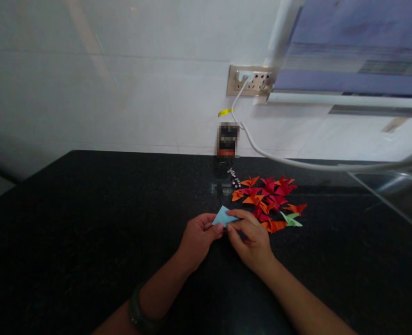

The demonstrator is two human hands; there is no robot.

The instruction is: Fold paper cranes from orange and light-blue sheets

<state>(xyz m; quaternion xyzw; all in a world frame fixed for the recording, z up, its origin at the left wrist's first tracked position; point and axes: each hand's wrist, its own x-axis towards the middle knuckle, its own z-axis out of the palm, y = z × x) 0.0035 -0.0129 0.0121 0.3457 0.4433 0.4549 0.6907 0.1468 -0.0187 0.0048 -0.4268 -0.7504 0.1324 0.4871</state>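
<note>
A small light-blue sheet of folded paper (223, 216) is held between my two hands above the black countertop. My left hand (199, 238) pinches its lower left edge, thumb on top. From the right, my right hand (252, 238) grips the other side with thumb and fingers, which cover part of the paper. Just beyond my right hand lies a group of folded paper cranes (268, 187), mostly red and orange. One pale green paper crane (291, 219) sits at the right of the group.
A dark upright object, blurred out (228, 140), leans at the wall, with a beaded strap (233, 178) before it. A white cable (262, 151) runs from the wall socket (249, 80) across to the right. The black countertop (87, 223) spreads to both sides.
</note>
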